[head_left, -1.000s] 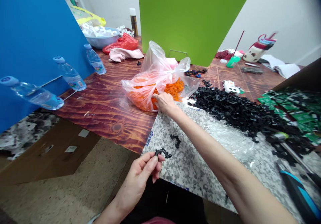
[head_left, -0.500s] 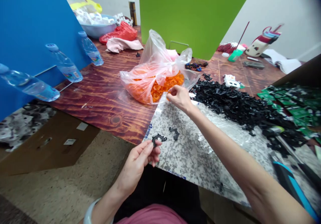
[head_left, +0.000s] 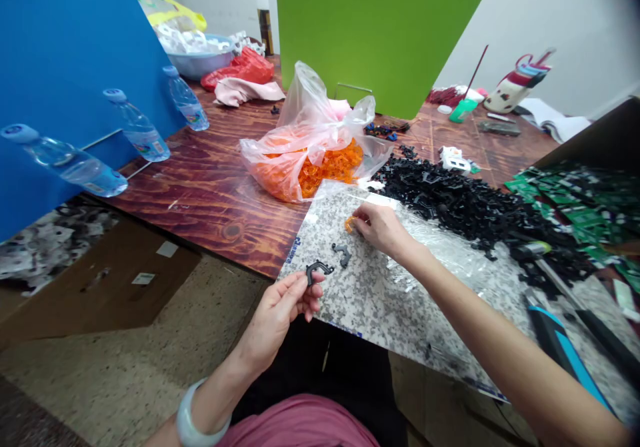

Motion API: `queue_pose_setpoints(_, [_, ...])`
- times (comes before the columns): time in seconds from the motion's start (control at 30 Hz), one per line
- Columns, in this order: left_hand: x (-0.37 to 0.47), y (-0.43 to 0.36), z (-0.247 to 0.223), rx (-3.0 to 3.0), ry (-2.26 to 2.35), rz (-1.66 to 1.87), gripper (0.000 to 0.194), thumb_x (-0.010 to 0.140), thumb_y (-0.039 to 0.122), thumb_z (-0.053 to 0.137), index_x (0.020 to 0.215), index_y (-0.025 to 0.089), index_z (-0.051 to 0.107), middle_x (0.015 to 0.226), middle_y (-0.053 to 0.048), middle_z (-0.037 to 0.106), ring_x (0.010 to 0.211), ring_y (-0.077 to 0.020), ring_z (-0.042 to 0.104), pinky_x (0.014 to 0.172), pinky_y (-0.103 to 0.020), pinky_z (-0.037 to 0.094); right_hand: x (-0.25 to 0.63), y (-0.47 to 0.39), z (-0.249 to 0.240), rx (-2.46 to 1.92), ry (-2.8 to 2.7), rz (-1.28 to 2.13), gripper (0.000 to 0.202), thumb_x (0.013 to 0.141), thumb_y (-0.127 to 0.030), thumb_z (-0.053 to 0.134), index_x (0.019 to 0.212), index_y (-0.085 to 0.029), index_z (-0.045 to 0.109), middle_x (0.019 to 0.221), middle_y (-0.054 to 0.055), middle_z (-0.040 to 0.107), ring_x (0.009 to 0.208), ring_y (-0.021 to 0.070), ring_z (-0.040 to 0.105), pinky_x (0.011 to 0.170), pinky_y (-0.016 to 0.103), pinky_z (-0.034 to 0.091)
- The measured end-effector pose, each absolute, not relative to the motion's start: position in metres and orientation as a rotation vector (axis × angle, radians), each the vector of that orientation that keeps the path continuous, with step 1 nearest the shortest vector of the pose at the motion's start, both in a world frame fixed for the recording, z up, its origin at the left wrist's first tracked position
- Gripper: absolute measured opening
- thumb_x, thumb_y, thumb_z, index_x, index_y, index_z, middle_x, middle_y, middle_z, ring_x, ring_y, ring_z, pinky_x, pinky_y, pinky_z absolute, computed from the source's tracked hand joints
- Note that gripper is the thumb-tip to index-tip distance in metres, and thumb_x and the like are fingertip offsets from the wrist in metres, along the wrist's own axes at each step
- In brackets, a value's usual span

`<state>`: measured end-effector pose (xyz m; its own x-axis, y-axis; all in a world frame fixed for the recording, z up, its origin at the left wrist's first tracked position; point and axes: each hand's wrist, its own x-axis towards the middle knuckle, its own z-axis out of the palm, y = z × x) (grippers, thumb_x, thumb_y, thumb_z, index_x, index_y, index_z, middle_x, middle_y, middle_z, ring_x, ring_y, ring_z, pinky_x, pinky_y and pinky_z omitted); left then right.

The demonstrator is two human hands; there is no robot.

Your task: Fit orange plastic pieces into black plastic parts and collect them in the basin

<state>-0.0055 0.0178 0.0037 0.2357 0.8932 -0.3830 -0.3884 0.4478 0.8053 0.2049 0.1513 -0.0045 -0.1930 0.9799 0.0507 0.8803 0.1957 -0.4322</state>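
Note:
Between the thumb and fingers of my left hand [head_left: 287,307] is a curved black plastic part [head_left: 318,271], held just over the near edge of the speckled board [head_left: 370,300]. My right hand [head_left: 380,228] pinches a small orange plastic piece [head_left: 349,224] above the board. A second curved black part [head_left: 342,255] lies on the board between my two hands. Behind them sits a clear plastic bag [head_left: 280,157] filled with orange pieces [head_left: 327,167]. To the right of the bag spreads a heap of black plastic parts [head_left: 450,200].
Crumpled clear film [head_left: 435,253] lies beside my right forearm. A hammer [head_left: 575,300] and a blue-black cutter [head_left: 565,347] rest at the right, near green circuit boards [head_left: 575,200]. Water bottles [head_left: 140,130] lean along the blue panel [head_left: 75,53]. A green panel [head_left: 380,33] stands behind.
My right hand has come back from the bag toward me, now with an orange piece in its fingers. My left hand still holds the black part, nearly unmoved.

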Motion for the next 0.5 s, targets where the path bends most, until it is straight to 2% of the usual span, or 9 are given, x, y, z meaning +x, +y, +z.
queue_pose_setpoints(0.27, [-0.003,0.014,0.004,0.664,0.944,0.965,0.028,0.082,0.037,0.064,0.096,0.013,0.069,0.077,-0.003,0.063,0.064,-0.0106,0.054,0.057,-0.021,0.04,0.207,0.14,0.002,-1.916,-2.139,0.407,0.013,0.077,-0.021,0.057,0.081,-0.019,0.069,0.086,0.011,0.07,0.083,0.0255,0.061,0.069,0.032,0.041])
queue_pose_setpoints(0.4, [-0.002,0.013,0.003,0.688,0.944,0.967,0.026,0.083,0.036,0.062,0.096,0.014,0.069,0.078,-0.003,0.063,0.065,-0.0106,0.054,0.058,-0.021,0.04,0.209,0.134,0.005,-1.901,-2.074,0.446,0.013,0.077,-0.022,0.057,0.078,-0.017,0.069,0.082,0.009,0.069,0.08,0.0231,0.061,0.067,0.03,0.042])
queue_pose_setpoints(0.5, [-0.001,0.012,0.005,0.706,0.971,0.977,0.027,0.082,0.036,0.064,0.095,0.013,0.069,0.077,-0.004,0.063,0.065,-0.0112,0.054,0.057,-0.021,0.04,0.21,0.12,0.013,-1.827,-2.032,0.517,0.016,0.081,-0.027,0.055,0.082,-0.016,0.067,0.079,0.006,0.069,0.071,0.0172,0.061,0.064,0.027,0.044])
